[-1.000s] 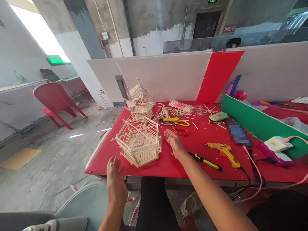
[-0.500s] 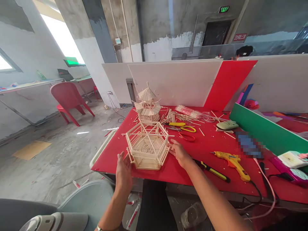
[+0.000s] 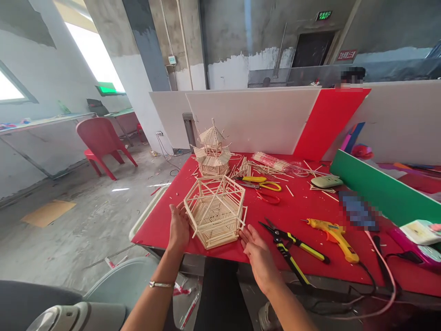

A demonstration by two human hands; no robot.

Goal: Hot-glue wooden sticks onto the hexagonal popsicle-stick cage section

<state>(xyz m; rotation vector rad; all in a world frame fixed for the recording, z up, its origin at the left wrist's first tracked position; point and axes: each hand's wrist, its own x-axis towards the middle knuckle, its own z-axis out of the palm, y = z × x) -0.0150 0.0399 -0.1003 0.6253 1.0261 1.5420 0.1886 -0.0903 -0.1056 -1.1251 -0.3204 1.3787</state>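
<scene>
A hexagonal frame of thin wooden sticks (image 3: 215, 214) stands tilted near the front edge of the red table (image 3: 155, 230). My left hand (image 3: 179, 225) is against its left side, thumb up and fingers curled along the wall, holding it. My right hand (image 3: 257, 250) lies palm up with fingers apart, its fingertips at the frame's lower right corner. A finished stick pagoda (image 3: 212, 151) stands just behind the frame.
Right of my hands lie yellow-handled cutters (image 3: 285, 243), a yellow glue gun (image 3: 330, 232) with its cable, yellow scissors (image 3: 262, 184), loose sticks (image 3: 272, 161) and a mouse (image 3: 325, 181). A green board (image 3: 379, 188) and white and red panels (image 3: 255, 119) fence the table. A red chair (image 3: 99, 140) stands at left.
Both hands came in from the air to the hexagonal frame. The frame has been pulled nearer the front edge, turned and tilted. My right hand slid from its right side to its lower corner.
</scene>
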